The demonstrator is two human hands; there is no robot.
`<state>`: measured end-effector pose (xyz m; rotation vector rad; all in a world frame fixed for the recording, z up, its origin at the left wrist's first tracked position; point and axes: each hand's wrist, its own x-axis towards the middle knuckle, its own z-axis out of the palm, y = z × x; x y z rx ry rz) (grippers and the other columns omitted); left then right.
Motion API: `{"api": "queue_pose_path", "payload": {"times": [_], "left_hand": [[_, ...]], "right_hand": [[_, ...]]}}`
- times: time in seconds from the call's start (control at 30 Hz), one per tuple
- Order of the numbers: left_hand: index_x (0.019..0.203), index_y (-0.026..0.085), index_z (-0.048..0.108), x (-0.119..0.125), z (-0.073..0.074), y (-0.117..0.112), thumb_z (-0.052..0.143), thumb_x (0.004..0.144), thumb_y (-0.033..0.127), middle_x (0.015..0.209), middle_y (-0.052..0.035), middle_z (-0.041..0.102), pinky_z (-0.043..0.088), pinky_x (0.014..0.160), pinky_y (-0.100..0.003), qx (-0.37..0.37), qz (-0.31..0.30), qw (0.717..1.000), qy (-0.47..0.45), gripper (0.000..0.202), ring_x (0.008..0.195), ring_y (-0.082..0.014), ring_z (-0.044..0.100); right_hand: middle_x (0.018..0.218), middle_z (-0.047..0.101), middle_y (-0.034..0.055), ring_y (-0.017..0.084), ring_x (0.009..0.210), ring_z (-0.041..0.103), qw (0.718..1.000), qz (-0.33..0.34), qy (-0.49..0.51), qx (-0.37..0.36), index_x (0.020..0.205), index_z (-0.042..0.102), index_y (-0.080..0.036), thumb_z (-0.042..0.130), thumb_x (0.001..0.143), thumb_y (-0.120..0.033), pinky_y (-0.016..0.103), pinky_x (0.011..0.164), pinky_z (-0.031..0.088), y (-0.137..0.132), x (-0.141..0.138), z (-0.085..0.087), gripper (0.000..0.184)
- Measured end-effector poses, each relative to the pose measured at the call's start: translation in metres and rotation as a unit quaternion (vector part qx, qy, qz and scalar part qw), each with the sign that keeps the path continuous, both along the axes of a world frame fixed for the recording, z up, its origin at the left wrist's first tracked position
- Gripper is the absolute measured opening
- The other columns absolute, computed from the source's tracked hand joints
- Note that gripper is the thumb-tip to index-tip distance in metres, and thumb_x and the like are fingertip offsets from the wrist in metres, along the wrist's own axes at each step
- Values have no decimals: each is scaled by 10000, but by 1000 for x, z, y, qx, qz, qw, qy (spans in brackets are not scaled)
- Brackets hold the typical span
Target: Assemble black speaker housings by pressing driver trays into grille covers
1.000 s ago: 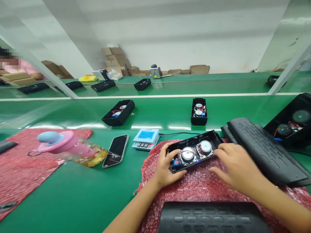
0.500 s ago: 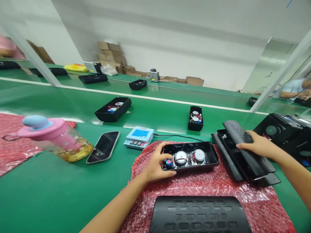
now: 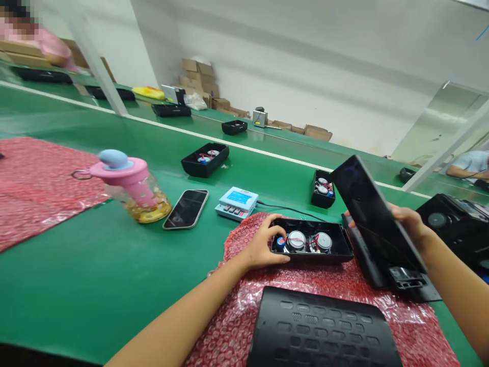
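nearest, lying flat on the red bubble wrap [image 3: 336,290]: a black perforated grille cover [image 3: 324,331], untouched. just beyond, steadying the open speaker housing [image 3: 311,245] at its left end with the left hand [image 3: 263,248], fingers curled round the edge and thumb along the near wall, partly closed in a light hold. best kept so, pinning the housing on the wrap so the two drivers and red wires stay clear of the rim. to the right, gripping a black cover panel [image 3: 372,214] with the right hand [image 3: 408,224], fingers wrapped behind its far edge, panel tilted up steeply above the stack of covers [image 3: 382,265]. worth bringing it down level and square over the housing, without trapping wires. farther off: a small blue meter [image 3: 237,202], a phone [image 3: 186,209], a pink-lidded bottle [image 3: 133,186], more open housings on the green belt [image 3: 114,244].
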<state>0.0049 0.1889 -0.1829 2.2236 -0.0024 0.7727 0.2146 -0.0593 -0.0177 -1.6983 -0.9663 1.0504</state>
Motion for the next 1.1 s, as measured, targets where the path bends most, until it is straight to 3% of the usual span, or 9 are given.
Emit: {"api": "queue_pose_path", "payload": {"times": [0.07,0.17,0.23,0.33,0.43,0.53,0.7,0.87,1.1], "left_hand": [[1100,207,492,1,-5,1,817,513,349,1343,-159,337,316,1033,-551,-34,-12,999,-15,687,1292,-354,328],[1322,211,225,5,-16,5,811,514,435,1369,-198,275,291,1047,-561,-87,-36,995,-31,1023,1310,-357,307],[1369,216,48,6,-20,7,804,506,487,1376,-215,243,288,1045,-567,-116,-48,992,-31,1179,1315,-362,301],[1371,233,-75,5,-20,10,809,455,544,1407,-221,183,236,1066,-576,-152,-67,986,-20,1311,1339,-369,244],[1381,245,-40,3,-14,12,828,411,542,1448,-207,103,177,1095,-555,-168,-74,983,2,1335,1357,-370,186],[1388,242,65,0,-8,12,827,424,530,1453,-181,122,189,1098,-542,-156,-75,985,19,1262,1338,-374,221],[1369,237,196,-2,-3,13,798,494,522,1388,-150,280,231,1086,-535,-104,-77,991,29,1100,1288,-358,310],[1351,210,217,-2,-1,14,791,512,518,1394,-162,265,202,1100,-529,-82,-76,994,14,1062,1314,-356,260],[1332,205,225,-2,2,13,784,528,502,1367,-163,302,234,1082,-537,-80,-72,993,38,1023,1282,-352,309]], "right_hand": [[1273,527,131,307,1098,538,982,46,-184,14,1431,234,-198,643,617,-563,437,903,436,20,0,-2,981],[1389,417,59,278,1232,425,897,150,-416,14,1412,300,-255,735,601,-371,416,1051,309,51,-7,-7,929],[1408,393,44,267,1262,393,857,224,-463,8,1396,336,-259,723,613,-317,421,1073,281,70,-14,-13,875],[1413,384,64,268,1281,370,833,292,-470,-25,1392,344,-250,737,583,-276,434,1076,274,91,-21,-28,900],[1427,353,99,284,1286,362,827,310,-463,-73,1400,327,-233,761,552,-286,442,1077,266,100,-19,-42,955],[1442,319,112,289,1296,346,830,309,-456,-89,1406,309,-232,758,560,-294,451,1079,257,98,-15,-50,960],[1445,310,120,301,1302,332,835,293,-457,-88,1409,299,-248,752,576,-313,474,1072,259,91,-18,-49,951],[1444,310,131,293,1312,316,839,288,-450,-106,1416,281,-236,758,581,-343,465,1072,263,89,-24,-48,967],[1463,279,107,281,1327,289,843,291,-441,-101,1421,257,-268,735,609,-314,462,1087,236,86,-19,-52,944]]}}
